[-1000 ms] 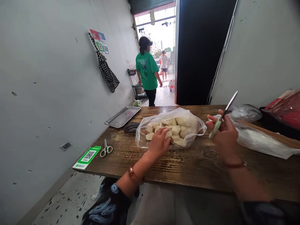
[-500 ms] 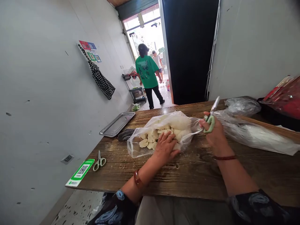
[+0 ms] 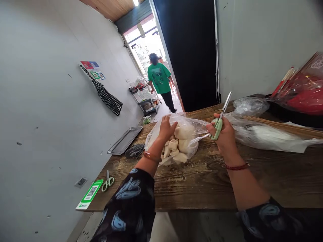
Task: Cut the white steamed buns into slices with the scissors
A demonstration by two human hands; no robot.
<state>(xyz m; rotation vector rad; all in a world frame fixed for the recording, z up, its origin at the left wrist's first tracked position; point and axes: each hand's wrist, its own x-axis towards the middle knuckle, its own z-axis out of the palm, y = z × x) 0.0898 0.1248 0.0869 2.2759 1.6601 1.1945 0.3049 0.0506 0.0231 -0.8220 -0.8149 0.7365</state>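
A clear plastic bag (image 3: 193, 129) of pale dough pieces (image 3: 173, 145) lies on the wooden table before me. My left hand (image 3: 166, 129) is at the bag's left far side, against its film, thumb apart from the fingers; the fingertips are partly hidden. My right hand (image 3: 223, 132) is closed around green-handled scissors (image 3: 219, 126), blades pointing up and away. The gathered, twisted end of the bag also runs into the right hand's fingers.
A second pair of scissors (image 3: 108, 181) and a green QR-code card (image 3: 90, 195) lie at the left edge. Farther back are a metal tray (image 3: 124, 139) and a dark cloth (image 3: 135, 151). Plastic packaging (image 3: 267, 137) and sticks (image 3: 280, 124) lie right. A person in green (image 3: 160, 80) stands by the doorway.
My left hand has moved off the dough pieces, up and left to the bag's far side. The bag's open side is bunched and raised. My right hand still holds the scissors.
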